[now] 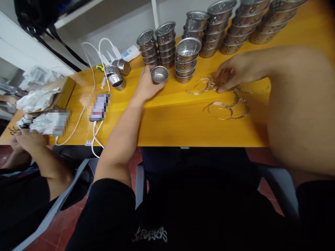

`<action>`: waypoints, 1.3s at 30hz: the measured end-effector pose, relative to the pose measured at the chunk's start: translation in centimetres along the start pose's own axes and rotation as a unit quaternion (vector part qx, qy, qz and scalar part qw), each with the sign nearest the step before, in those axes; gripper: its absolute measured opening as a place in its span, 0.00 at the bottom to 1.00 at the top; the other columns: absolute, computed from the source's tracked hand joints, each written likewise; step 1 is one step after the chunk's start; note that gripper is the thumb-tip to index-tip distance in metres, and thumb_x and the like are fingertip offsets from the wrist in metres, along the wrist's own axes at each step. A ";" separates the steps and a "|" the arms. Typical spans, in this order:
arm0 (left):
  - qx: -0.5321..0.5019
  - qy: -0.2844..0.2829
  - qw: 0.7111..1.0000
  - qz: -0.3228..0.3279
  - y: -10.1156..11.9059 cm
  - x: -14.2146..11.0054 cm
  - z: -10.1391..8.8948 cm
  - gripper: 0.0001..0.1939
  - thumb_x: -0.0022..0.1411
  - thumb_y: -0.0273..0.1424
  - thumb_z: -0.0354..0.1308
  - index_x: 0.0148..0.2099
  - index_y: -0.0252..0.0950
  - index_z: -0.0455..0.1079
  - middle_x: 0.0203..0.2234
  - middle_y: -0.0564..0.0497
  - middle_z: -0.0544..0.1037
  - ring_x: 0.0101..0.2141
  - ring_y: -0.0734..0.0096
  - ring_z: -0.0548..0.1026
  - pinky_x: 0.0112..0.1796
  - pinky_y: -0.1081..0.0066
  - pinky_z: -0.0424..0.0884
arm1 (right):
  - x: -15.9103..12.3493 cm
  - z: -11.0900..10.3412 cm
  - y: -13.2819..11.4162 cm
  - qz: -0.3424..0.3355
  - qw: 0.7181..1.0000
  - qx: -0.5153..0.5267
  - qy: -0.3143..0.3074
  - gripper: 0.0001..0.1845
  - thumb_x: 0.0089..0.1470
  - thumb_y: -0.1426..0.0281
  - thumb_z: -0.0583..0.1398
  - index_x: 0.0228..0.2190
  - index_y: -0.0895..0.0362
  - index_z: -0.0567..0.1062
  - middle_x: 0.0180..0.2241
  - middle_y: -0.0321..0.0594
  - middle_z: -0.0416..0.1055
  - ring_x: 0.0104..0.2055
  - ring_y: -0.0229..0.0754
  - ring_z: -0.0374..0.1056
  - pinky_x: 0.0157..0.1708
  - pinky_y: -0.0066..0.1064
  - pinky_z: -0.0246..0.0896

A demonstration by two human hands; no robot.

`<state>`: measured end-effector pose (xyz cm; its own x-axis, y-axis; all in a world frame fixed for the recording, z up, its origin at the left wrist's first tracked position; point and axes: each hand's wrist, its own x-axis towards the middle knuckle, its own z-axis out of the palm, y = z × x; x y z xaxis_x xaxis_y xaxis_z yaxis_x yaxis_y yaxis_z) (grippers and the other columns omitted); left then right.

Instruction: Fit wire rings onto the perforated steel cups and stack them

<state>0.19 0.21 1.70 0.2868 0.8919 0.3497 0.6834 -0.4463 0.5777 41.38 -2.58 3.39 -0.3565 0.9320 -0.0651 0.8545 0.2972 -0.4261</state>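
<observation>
My left hand rests on the yellow table and grips a small perforated metal cup standing upright. My right hand reaches over a loose scatter of thin wire rings; its fingertips pinch at the rings near the pile's far side. Whether a ring is lifted off the table I cannot tell. Stacks of the same perforated cups stand just behind both hands.
More cup stacks line the table's far edge. Loose cups lie at the left near white cables, a phone and crumpled wrapping. Another person's hands work at the left corner.
</observation>
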 end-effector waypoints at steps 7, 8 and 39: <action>-0.003 -0.005 1.000 -0.008 -0.2 0.0 0.1 0.42 0.53 0.27 0.84 0.64 0.41 0.66 0.65 0.37 0.78 0.71 0.38 0.75 0.80 0.41 0.64 | -0.6 -1.0 -3.8 0.059 0.984 -0.108 -0.126 0.13 0.58 0.79 0.80 0.32 0.50 0.88 0.29 0.26 0.82 0.28 0.40 0.75 0.32 0.33 0.67; -0.004 -0.003 1.000 -0.006 -0.2 0.0 0.1 0.41 0.53 0.27 0.84 0.63 0.42 0.67 0.65 0.37 0.78 0.71 0.39 0.75 0.80 0.42 0.64 | -0.7 -1.1 -4.1 0.053 0.984 -0.114 -0.128 0.13 0.60 0.79 0.79 0.31 0.50 0.88 0.29 0.26 0.82 0.28 0.40 0.74 0.31 0.33 0.66; -0.064 0.041 0.997 0.011 1.5 -0.2 -0.1 0.40 0.54 0.53 0.88 0.61 0.50 0.73 0.61 0.44 0.80 0.66 0.44 0.78 0.74 0.41 0.74 | -4.5 -2.9 -9.4 0.093 0.949 -0.081 0.290 0.17 0.72 0.77 0.64 0.57 0.69 0.86 0.55 0.69 0.84 0.63 0.75 0.82 0.65 0.62 0.78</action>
<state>1.07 -0.66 2.50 0.2419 0.8753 0.4187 0.5845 -0.4759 0.6572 36.05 -9.01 10.34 0.0339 0.9150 0.4021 0.9456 0.1008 -0.3092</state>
